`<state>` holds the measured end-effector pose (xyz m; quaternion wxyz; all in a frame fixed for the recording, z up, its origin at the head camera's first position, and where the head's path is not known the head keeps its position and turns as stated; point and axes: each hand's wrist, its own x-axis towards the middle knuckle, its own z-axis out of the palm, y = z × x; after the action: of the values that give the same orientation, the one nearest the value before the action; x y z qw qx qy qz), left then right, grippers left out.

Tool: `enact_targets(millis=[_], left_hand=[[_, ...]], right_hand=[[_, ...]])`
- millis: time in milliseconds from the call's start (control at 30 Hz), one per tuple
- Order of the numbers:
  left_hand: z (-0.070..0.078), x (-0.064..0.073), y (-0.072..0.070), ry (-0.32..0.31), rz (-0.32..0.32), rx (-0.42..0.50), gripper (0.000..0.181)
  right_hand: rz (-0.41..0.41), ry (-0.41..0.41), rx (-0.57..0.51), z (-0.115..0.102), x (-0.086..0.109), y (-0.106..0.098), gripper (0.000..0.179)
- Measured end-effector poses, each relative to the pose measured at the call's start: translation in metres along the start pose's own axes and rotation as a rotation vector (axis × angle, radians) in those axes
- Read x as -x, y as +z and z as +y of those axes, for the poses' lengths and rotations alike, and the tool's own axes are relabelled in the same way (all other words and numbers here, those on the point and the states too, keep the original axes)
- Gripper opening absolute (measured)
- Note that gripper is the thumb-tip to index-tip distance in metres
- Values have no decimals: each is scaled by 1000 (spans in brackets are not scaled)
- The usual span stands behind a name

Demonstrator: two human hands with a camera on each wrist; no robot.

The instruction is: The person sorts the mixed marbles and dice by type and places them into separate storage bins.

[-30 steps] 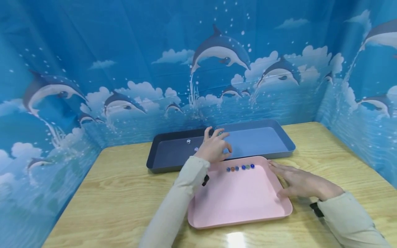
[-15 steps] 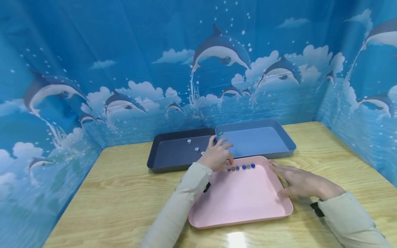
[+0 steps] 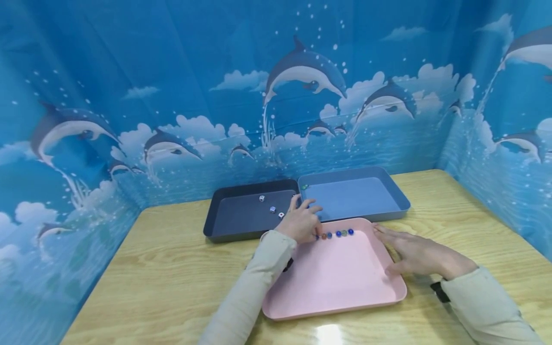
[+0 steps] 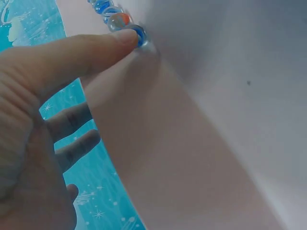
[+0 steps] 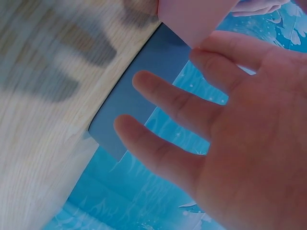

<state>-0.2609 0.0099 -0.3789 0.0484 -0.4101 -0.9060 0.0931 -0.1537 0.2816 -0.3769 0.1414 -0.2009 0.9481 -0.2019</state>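
Observation:
A pink tray holds a row of several glass marbles, blue, orange and green, along its far wall. At the row's left end my left hand reaches in from above. In the left wrist view its thumb lies against the end blue marble, pinching it; the opposing fingertip is hidden and the other fingers extend past the rim. My right hand rests at the tray's right side, fingers spread and mostly straight. The right wrist view shows fingertips touching the tray's pink corner.
Behind the pink tray stand a black tray with several white dice and a blue tray with green marbles in its far left corner. All rest on a wooden table before a dolphin-print backdrop.
My left hand has come down and nearer from over the black and blue trays to the left end of the marble row. My right hand has stayed at the pink tray's side.

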Motion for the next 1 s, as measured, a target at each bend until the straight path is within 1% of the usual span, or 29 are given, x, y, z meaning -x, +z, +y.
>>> enact_targets(millis=[200,433,833,1000], left_hand=[[-3,-1,2,0,-21,2,15],[-6,-2,5,12,-25,2,15],[-5,-3,5,27,-69,38,14],[-5,-3,5,34,-77,41,15]], right_hand=[[-10,14,9,-1,0,-1,97],[-15,13,7,-1,0,-2,97],[-14,18,4,-1,0,-1,98],[-13,17,10,-1,0,-1,98]])
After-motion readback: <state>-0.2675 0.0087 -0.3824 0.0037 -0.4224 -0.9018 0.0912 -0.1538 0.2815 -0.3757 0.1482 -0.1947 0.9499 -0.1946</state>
